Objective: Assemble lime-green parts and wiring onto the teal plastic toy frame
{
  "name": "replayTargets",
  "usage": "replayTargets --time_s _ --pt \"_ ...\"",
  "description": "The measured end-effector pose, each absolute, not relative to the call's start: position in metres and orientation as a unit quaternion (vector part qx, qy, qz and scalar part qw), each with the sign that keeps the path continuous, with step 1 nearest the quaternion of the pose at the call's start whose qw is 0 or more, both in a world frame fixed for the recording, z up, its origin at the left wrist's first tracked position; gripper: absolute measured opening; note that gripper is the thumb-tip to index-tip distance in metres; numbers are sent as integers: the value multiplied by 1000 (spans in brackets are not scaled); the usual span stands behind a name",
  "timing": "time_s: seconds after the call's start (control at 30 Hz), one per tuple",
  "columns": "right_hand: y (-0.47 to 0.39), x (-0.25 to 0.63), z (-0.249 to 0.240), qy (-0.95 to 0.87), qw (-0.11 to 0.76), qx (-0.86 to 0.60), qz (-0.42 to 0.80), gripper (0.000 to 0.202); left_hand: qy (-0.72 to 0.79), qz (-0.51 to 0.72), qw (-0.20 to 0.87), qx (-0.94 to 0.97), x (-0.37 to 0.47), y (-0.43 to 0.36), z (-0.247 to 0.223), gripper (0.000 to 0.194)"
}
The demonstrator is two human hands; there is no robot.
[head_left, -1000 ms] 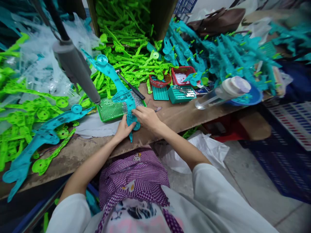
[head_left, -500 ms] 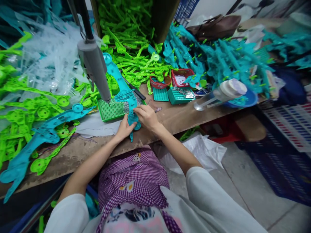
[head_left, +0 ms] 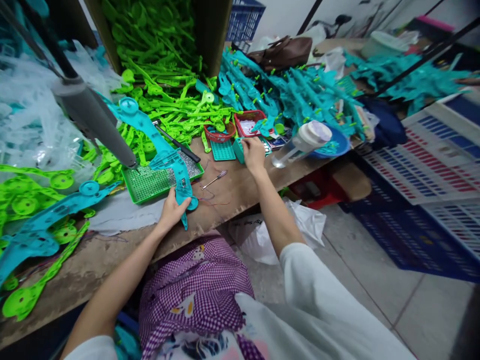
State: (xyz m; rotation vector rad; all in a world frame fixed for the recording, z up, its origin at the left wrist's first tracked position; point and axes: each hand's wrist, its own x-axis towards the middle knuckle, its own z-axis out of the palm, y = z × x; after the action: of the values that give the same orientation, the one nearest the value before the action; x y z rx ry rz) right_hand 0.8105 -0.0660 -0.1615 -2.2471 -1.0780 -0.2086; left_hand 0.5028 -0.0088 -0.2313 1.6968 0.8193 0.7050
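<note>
My left hand (head_left: pixel 171 211) grips the lower end of a long blue moulded plastic part (head_left: pixel 182 177), its thumb on top. The part slants away over a green perforated tray (head_left: pixel 144 186) holding small metal bits. A small metal piece sits in a recess of the part. Over at a teal box (head_left: pixel 239 150), my right hand (head_left: pixel 255 154) has its fingers drawn together at the near left side; whatever is between them is hidden. Part of the box's contents, shiny round pieces, shows beside the hand. A small screwdriver (head_left: pixel 215 179) lies on the table between my hands.
A grey electric screwdriver (head_left: pixel 92 117) hangs over the tray's left. Green plastic parts (head_left: pixel 168 107) pile up behind, and blue assemblies (head_left: pixel 311 92) lie at the back right. A clear bottle (head_left: pixel 300 145) stands right of the box. Red baskets (head_left: pixel 250 117) sit behind it.
My right hand has left the blue part and moved right to the teal box. My left hand still holds the part. The view has swung right, and the small screwdriver now shows fully.
</note>
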Motion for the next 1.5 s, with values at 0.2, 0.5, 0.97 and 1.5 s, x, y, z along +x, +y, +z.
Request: replayTargets --time_s 0.2,0.5,0.97,1.5 --pt "-40 859 -168 -457 187 -869 -18 26 349 286 529 719 502 -10 -230 41" --pt "-72 760 -147 -549 436 -712 27 16 343 266 544 718 502 -12 -229 41" --pt "-64 654 -202 -680 394 -617 -46 22 349 255 518 738 501 -16 -224 34" --pt "-60 666 -197 -718 390 -576 -7 19 377 243 500 741 500 -21 -220 31"
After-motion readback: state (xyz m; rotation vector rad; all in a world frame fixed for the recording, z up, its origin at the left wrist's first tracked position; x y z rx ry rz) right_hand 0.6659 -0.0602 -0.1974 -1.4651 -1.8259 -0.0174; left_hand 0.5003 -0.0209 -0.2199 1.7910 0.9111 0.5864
